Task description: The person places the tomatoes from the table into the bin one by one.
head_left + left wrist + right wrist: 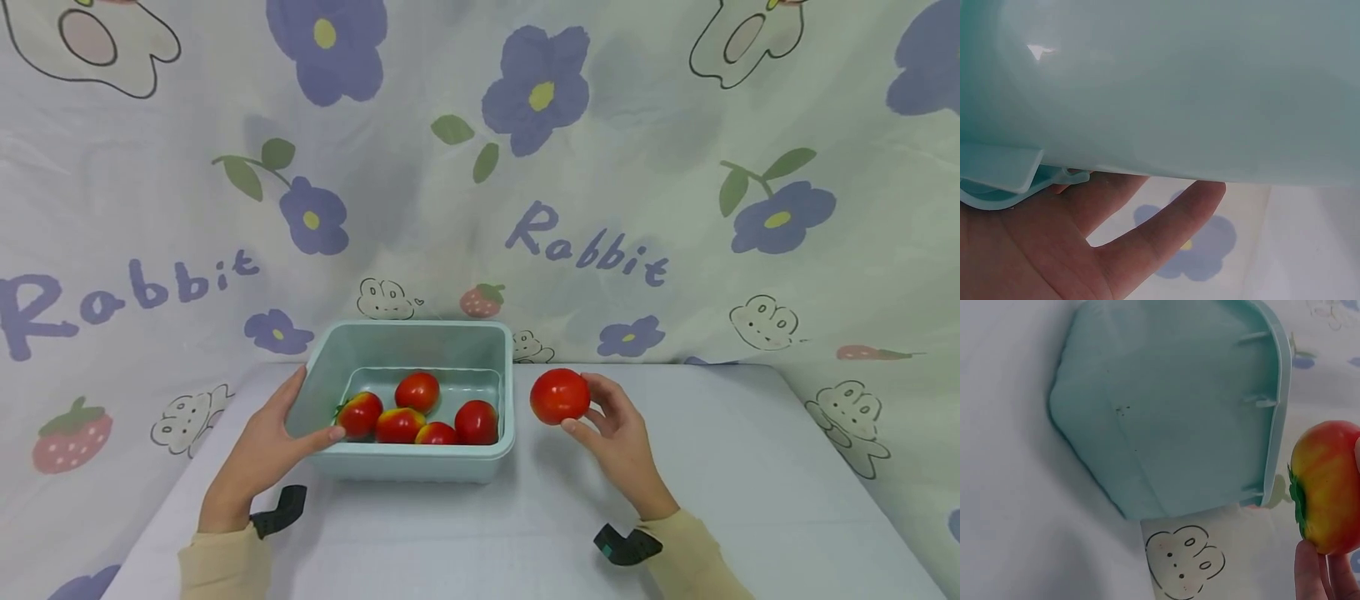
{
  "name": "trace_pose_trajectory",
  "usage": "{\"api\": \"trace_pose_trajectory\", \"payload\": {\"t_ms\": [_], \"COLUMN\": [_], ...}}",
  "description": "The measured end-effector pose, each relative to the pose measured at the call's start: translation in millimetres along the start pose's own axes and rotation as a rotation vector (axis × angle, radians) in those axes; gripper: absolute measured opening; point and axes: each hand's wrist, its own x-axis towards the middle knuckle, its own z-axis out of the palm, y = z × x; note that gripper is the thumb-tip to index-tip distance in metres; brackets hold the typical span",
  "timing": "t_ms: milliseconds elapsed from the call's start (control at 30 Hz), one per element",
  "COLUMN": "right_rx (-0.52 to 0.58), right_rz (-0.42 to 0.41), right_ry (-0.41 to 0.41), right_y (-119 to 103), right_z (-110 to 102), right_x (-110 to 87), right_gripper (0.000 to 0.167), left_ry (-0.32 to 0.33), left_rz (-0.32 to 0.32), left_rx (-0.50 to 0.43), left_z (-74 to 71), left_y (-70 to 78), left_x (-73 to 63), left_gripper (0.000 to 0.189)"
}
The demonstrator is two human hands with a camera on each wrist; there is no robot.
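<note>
My right hand (618,442) holds a red tomato (560,397) between thumb and fingers, above the table just right of the plastic box. In the right wrist view this tomato (1329,487) shows a yellow-red side and green sepals. A light blue-green plastic box (420,464) stands on the table with several tomatoes inside, among them one at the back (417,392) and one at the right (476,422). My left hand (262,446) grips the box's left front corner, its thumb over the rim and its fingers (1160,237) against the outer wall.
A white cloth covers the table (712,467). Behind it hangs a curtain (420,192) printed with flowers, rabbits and lettering. Black straps with a small device sit at the left wrist (281,510) and right wrist (628,546).
</note>
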Motion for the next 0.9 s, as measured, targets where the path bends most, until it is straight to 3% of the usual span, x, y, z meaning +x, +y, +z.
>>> {"api": "trace_pose_trajectory", "payload": {"t_ms": [567,900], "right_rx": [0.021,0.053], "right_rz": [-0.045,-0.067], "right_ry": [0.051,0.03], "right_y": [-12,-16], "right_z": [19,29], "right_x": [23.1,39.8], "right_gripper": [0.065,0.064], "left_ry": [0.001,0.008], "left_rz": [0.004,0.012], "left_rx": [0.0,0.007], "left_z": [0.3,-0.3], "left_y": [0.3,0.8], "left_x": [0.3,0.4], "left_gripper": [0.111,0.11]}}
